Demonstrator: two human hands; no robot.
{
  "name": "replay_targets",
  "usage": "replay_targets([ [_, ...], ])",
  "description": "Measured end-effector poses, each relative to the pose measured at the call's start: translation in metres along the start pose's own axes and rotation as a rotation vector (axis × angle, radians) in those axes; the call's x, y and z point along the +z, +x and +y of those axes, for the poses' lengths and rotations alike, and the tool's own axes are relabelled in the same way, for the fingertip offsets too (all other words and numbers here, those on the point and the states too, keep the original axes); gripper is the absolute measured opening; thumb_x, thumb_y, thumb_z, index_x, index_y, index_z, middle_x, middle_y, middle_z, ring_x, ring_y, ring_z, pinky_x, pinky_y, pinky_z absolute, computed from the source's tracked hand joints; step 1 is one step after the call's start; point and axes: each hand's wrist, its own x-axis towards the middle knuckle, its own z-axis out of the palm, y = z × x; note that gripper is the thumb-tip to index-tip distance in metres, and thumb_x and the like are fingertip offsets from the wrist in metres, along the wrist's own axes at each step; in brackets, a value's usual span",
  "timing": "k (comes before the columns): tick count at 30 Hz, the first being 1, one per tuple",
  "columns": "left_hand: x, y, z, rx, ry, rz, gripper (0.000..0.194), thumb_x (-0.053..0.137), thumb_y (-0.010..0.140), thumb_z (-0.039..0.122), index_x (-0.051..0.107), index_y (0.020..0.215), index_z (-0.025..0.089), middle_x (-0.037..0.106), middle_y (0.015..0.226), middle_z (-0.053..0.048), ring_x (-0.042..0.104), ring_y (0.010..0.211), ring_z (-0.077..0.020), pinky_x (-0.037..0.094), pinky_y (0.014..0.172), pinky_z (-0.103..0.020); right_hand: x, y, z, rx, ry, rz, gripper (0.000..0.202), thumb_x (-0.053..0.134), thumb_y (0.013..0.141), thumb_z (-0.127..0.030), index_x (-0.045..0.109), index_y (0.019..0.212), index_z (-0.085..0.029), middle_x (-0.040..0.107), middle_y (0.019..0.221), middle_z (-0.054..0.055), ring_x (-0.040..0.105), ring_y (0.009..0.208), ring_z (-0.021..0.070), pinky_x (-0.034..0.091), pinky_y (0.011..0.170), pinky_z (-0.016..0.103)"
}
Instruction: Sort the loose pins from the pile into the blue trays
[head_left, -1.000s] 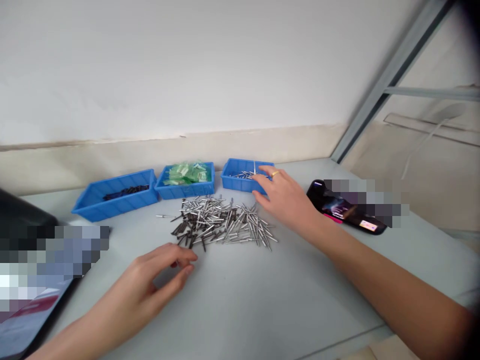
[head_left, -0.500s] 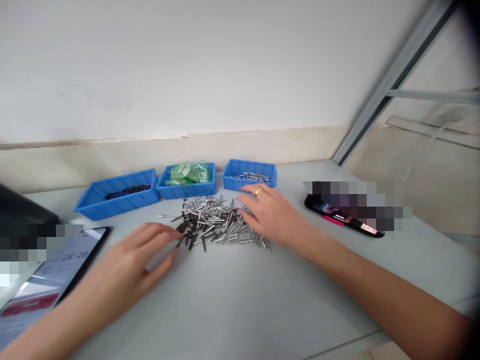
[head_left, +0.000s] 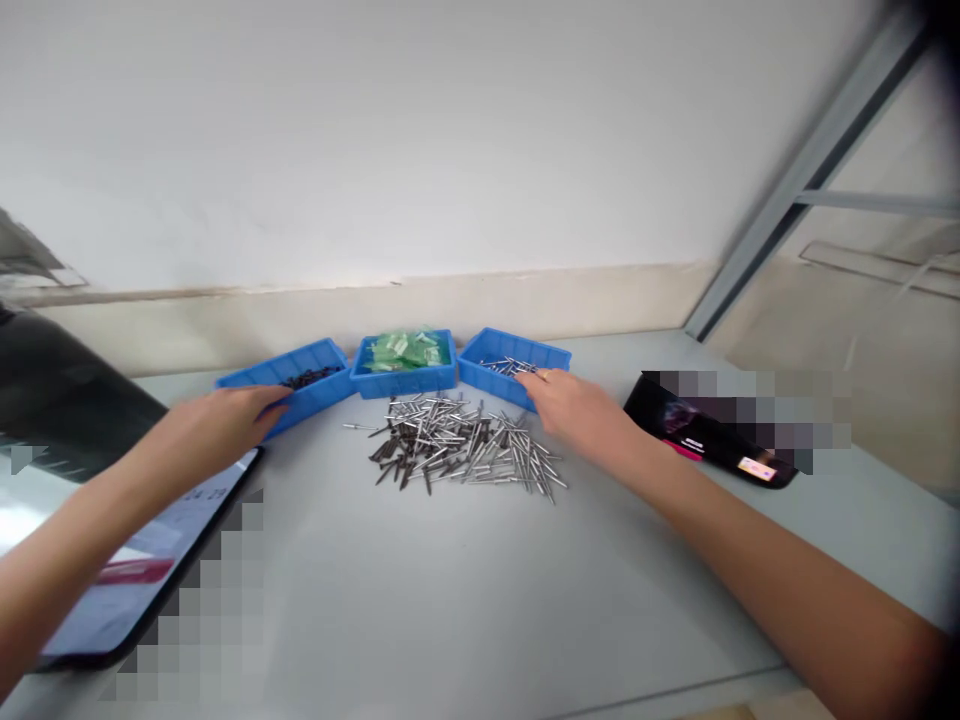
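Note:
My left hand [head_left: 234, 420] reaches over the front of the left blue bin [head_left: 311, 400], which contains dark screws [head_left: 307, 379]. Its fingers and thumb are drawn together; anything between them is hidden. At the front right corner of the right blue bin [head_left: 551, 358], my right hand [head_left: 574, 405] bends its fingers over the rim, close to the silver blind rivets [head_left: 504, 367] inside. Those fingertips are partly hidden. Between the hands lies a mixed pile of silver blind rivets [head_left: 517, 460] and dark screws [head_left: 405, 465].
A middle blue bin [head_left: 405, 382] contains a green plastic bag [head_left: 409, 350]. A tablet [head_left: 120, 610] and a large dark object [head_left: 75, 390] are at the left; a phone [head_left: 690, 435] lies at the right. The wall [head_left: 450, 150] rises behind the bins.
Both hands have left the pile: my left hand went up and left to the left bin, my right hand to the right bin's corner. The right bin now sits more slanted.

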Motion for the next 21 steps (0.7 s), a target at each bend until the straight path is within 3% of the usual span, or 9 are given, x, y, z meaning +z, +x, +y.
replay_targets([
  [3, 0.002, -0.008, 0.011, 0.033, 0.028, -0.081, 0.04, 0.036, 0.091, 0.039, 0.06, 0.117, 0.022, 0.069, 0.105, -0.01, 0.065, 0.089, -0.0338, 0.048, 0.076, -0.043, -0.005, -0.005, -0.005, 0.001, 0.017, -0.037, 0.035, 0.042, 0.08, 0.0, 0.052, 0.109, -0.017, 0.061, 0.099, 0.005, 0.056, 0.089, 0.0161, 0.031, 0.058, 0.024],
  [7, 0.005, -0.011, 0.01, 0.02, 0.027, -0.127, 0.042, 0.034, 0.091, 0.042, 0.059, 0.118, 0.023, 0.069, 0.107, -0.01, 0.066, 0.09, -0.0344, 0.048, 0.076, -0.041, -0.008, -0.01, -0.009, 0.003, 0.025, -0.088, 0.034, 0.042, 0.077, 0.0, 0.051, 0.103, -0.019, 0.06, 0.095, 0.003, 0.057, 0.081, 0.0148, 0.026, 0.052, 0.025],
  [12, -0.006, -0.01, 0.016, 0.074, -0.043, -0.179, 0.045, 0.034, 0.091, 0.046, 0.059, 0.12, 0.022, 0.07, 0.105, -0.006, 0.067, 0.086, -0.0285, 0.048, 0.073, -0.033, -0.009, -0.009, -0.01, 0.032, 0.026, -0.133, 0.031, 0.04, 0.079, -0.002, 0.048, 0.104, -0.018, 0.06, 0.086, 0.005, 0.057, 0.074, 0.0153, 0.024, 0.05, 0.025],
  [16, -0.018, -0.019, 0.028, 0.132, -0.115, -0.179, 0.049, 0.026, 0.095, 0.045, 0.057, 0.12, 0.017, 0.07, 0.103, -0.003, 0.067, 0.087, -0.0259, 0.047, 0.075, -0.031, -0.013, -0.01, -0.013, 0.041, 0.017, -0.151, 0.029, 0.04, 0.078, -0.001, 0.048, 0.101, -0.018, 0.059, 0.082, 0.005, 0.057, 0.074, 0.0171, 0.025, 0.05, 0.026],
  [21, -0.016, -0.022, 0.032, 0.123, -0.191, -0.178, 0.05, 0.034, 0.093, 0.049, 0.058, 0.12, 0.015, 0.069, 0.109, -0.005, 0.065, 0.094, -0.0266, 0.048, 0.08, -0.032, -0.015, -0.013, -0.017, 0.054, 0.001, -0.153, 0.023, 0.039, 0.082, -0.004, 0.046, 0.099, -0.018, 0.06, 0.085, 0.007, 0.058, 0.074, 0.0188, 0.025, 0.049, 0.025],
])
